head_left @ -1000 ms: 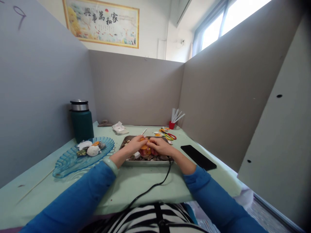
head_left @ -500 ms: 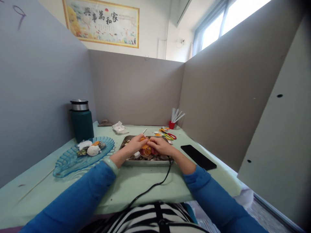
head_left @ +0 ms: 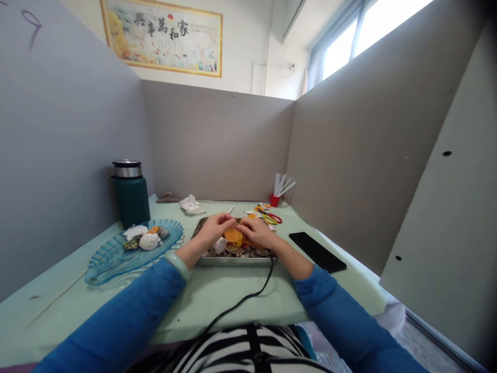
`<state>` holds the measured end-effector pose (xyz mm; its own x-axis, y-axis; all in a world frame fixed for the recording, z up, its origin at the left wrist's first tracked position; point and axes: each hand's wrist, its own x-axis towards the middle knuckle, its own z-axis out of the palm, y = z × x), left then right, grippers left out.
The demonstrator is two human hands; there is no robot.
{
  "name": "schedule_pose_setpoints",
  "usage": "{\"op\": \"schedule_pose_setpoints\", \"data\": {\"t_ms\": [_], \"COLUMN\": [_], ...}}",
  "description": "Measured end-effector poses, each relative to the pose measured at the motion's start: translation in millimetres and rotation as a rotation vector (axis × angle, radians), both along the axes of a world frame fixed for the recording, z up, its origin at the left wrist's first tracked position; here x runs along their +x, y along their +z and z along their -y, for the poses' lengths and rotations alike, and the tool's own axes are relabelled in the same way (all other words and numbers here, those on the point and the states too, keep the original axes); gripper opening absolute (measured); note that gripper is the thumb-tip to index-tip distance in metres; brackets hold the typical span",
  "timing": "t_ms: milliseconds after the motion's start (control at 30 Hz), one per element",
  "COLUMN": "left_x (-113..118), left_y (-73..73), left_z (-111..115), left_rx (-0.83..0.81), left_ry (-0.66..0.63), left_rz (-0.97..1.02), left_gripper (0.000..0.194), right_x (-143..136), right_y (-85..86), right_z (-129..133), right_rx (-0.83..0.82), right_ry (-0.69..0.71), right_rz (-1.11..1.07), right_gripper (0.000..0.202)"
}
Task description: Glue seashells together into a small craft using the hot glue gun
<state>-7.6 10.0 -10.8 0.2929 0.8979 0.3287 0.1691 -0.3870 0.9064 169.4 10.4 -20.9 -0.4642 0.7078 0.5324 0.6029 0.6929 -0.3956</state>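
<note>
Over a metal tray (head_left: 233,261) full of shells, both hands meet with their fingertips close together. My left hand (head_left: 215,229), with a pale bangle on its wrist, is closed at the left edge of an orange shell (head_left: 233,235). From the other side, my right hand (head_left: 257,232) pinches at the same orange shell, its fingers curled. Red and yellow pieces show just beneath the orange shell. A white stick end (head_left: 232,209) pokes up behind my left hand. A black cord (head_left: 248,296) runs from the tray's right side toward my body.
To the left, a blue glass dish (head_left: 104,264) holds several shells beside a green bottle (head_left: 132,199). A black phone (head_left: 316,251) lies at the right. Behind the tray are scissors (head_left: 274,217), crumpled tissue (head_left: 191,203) and a red cup (head_left: 275,200) of white sticks.
The orange shell has turned to show its broad face between my hands. My fingers have shifted slightly apart around it, and the red pieces beneath are less visible.
</note>
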Motion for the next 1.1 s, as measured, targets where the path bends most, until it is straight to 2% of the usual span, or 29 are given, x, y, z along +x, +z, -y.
{"op": "schedule_pose_setpoints", "data": {"t_ms": [133, 300, 500, 700, 800, 967, 1100], "left_x": [-0.4, 0.8, 1.2, -5.0, -6.1, -2.3, 1.2], "left_y": [-0.4, -2.2, -2.0, -5.9, -8.4, -7.0, -2.6], "left_z": [-0.7, 0.2, 0.7, -6.9, -10.1, -6.2, 1.1], "left_rx": [-0.002, -0.02, 0.006, 0.167, 0.175, 0.095, 0.014], "left_ry": [0.052, -0.01, -0.012, 0.017, 0.008, -0.016, -0.102], "left_rz": [-0.026, -0.101, -0.185, -0.277, -0.266, -0.188, -0.095], "left_gripper": [0.028, 0.032, 0.033, 0.031, 0.031, 0.032, 0.038], "right_x": [-0.2, 1.0, 1.9, 2.9, 3.1, 2.2, 2.3], "right_y": [0.2, -1.5, -4.8, -4.5, -3.9, -2.6, -2.3], "right_z": [0.0, -3.4, -7.1, -6.0, -5.1, -4.4, -5.1], "right_rx": [0.042, 0.074, 0.123, 0.104, 0.096, 0.097, 0.095], "right_ry": [0.012, -0.018, -0.034, 0.01, 0.001, -0.033, -0.052], "right_rz": [0.049, 0.056, 0.088, 0.086, 0.079, 0.069, 0.046], "right_gripper": [0.033, 0.032, 0.027, 0.027, 0.028, 0.03, 0.03]}}
